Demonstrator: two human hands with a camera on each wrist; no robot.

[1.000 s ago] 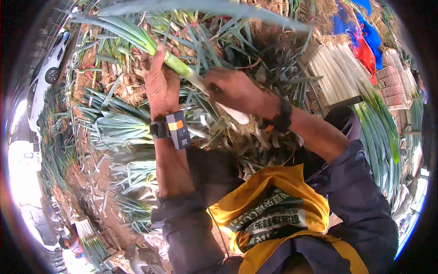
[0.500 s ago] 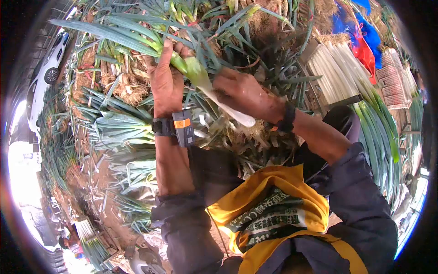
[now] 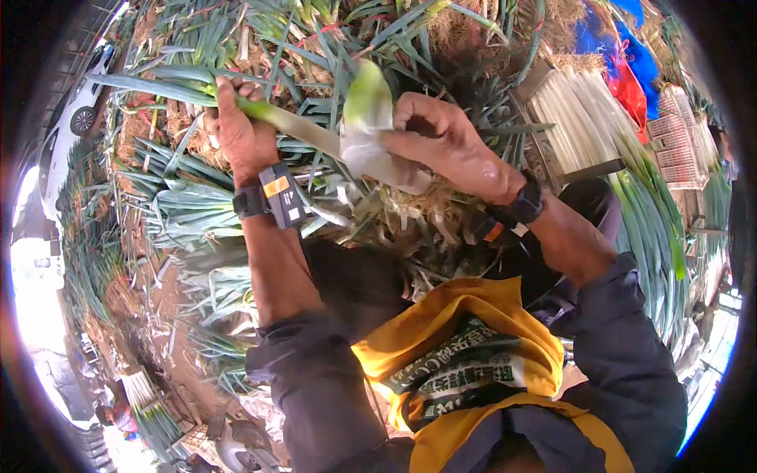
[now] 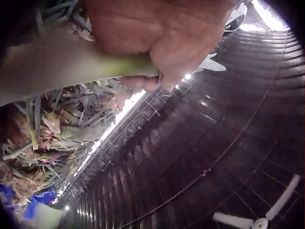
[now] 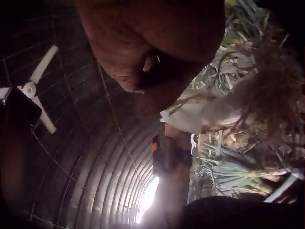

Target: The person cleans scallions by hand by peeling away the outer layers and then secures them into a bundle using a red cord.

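Observation:
In the head view my left hand (image 3: 246,142) grips a leek (image 3: 292,124) where its green leaves begin, the leaves pointing off to the left. The pale stalk slants down to the right, toward my right hand (image 3: 461,150). That hand pinches a loose outer layer (image 3: 368,98), green at the top and whitish below, which stands away from the stalk and hides part of it. In the left wrist view the stalk (image 4: 43,69) runs out from under the curled fingers. In the right wrist view, whitish layers (image 5: 193,114) and shaggy roots (image 5: 276,90) show below the hand.
Untrimmed leeks (image 3: 189,197) lie heaped ahead and to the left. On the right, white-stalked leeks (image 3: 572,118) are lined up in a crate, near a red bag (image 3: 628,94), blue plastic (image 3: 643,67) and a pinkish basket (image 3: 683,142). A white car (image 3: 71,142) stands far left.
A strip of outer layer has come away from the stalk in my right hand, which has moved up and right. My left hand has shifted left with the leek.

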